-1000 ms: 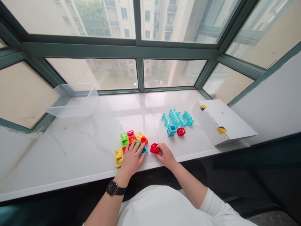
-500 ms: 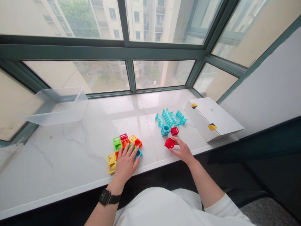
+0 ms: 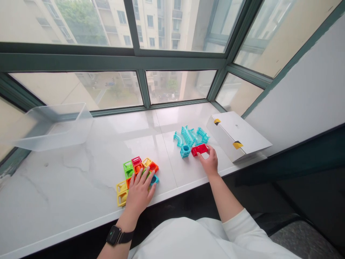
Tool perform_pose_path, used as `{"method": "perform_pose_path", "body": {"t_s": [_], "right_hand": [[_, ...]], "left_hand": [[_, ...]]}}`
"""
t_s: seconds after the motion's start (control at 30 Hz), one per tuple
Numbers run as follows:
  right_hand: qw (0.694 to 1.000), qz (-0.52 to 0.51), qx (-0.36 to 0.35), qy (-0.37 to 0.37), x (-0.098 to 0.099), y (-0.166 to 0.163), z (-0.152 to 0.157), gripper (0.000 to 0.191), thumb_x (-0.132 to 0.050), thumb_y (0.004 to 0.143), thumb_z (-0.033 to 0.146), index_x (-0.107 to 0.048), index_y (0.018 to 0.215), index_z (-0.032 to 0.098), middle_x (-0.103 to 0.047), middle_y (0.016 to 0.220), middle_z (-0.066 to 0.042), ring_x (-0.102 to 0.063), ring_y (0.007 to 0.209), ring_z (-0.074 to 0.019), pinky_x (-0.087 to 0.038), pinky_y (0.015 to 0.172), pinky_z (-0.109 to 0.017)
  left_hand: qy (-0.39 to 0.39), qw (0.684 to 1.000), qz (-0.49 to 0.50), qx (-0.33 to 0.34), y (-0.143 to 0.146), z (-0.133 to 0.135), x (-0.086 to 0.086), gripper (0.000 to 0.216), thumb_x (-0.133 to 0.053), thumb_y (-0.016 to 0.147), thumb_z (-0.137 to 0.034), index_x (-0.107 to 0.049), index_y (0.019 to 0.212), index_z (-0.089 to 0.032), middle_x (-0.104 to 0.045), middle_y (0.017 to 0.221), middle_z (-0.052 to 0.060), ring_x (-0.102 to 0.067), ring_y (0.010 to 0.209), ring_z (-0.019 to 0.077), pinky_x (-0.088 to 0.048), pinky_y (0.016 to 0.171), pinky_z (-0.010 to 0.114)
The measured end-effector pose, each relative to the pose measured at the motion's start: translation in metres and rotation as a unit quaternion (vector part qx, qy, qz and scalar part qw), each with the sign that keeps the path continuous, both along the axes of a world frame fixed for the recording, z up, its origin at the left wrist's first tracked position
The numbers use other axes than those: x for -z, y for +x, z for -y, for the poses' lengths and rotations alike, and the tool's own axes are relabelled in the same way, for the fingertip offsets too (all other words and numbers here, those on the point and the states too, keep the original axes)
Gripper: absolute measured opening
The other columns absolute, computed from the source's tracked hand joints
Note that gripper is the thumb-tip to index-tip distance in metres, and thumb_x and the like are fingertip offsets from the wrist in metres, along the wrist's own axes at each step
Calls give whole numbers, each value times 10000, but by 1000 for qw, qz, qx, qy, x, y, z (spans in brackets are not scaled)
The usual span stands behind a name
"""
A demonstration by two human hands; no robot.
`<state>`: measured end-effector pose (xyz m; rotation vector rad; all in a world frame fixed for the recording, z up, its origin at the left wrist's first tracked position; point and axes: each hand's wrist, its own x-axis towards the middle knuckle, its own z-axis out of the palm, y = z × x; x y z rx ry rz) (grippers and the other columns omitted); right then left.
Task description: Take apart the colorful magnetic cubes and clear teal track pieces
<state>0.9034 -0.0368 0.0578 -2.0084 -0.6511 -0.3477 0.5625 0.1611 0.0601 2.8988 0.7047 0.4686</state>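
While pinching red block (image 3: pixel 203 148) in right hand (image 3: pixel 210 162) beside second red block (image 3: pixel 195 151), resting left hand (image 3: pixel 139 193), fingers spread, on colored blocks (image 3: pixel 138 167) near edge (image 3: pixel 172 191), bare counter (image 3: pixel 167 171) between.

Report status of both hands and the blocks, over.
Left hand: spread on multicolored blocks. Right hand: gripping red blocks, turquoise cube alongside. Turquoise track pieces close behind.

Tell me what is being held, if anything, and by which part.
The right grip pinches a red block at its near and right sides; exact contact is partly hidden. The left grip lies spread on the blocks, holding nothing.
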Motion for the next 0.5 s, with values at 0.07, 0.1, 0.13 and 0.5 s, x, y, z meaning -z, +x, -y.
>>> {"method": "perform_pose_path", "body": {"t_s": [0.07,0.1,0.13,0.5], "right_hand": [[1000,8,15,-12,2,3,-8,625,-745,877,533,-584,1384,204,-682,1278,-165,-696,1109,-316,-608,958,-501],[1000,9,16,-17,3,5,-11,614,-739,881,529,-584,1380,207,-681,1269,-159,-696,1096,-310,-605,953,-492],[1000,8,16,-22,4,6,-14,602,-737,882,522,-584,1375,211,-680,1260,-153,-697,1078,-303,-604,946,-482],[998,11,5,-66,19,6,-24,543,-727,896,467,-592,1356,211,-642,1270,-156,-651,1128,-317,-581,980,-489]], "left_hand": [[-1,1000,2,0,0,0,0,578,-512,1050,-416,-471,1625,-365,-453,1691,-6,-394,1579,350,-221,1322,609],[-1,1000,2,0,0,0,0,580,-512,1050,-416,-469,1626,-364,-455,1690,-5,-395,1579,349,-218,1323,608],[-1,1000,3,0,0,0,0,583,-512,1050,-416,-466,1628,-364,-455,1691,-3,-396,1579,349,-216,1325,608],[-12,1000,20,0,0,1,-3,613,-525,1043,-417,-420,1648,-404,-478,1675,0,-437,1554,363,-250,1315,635]]}}
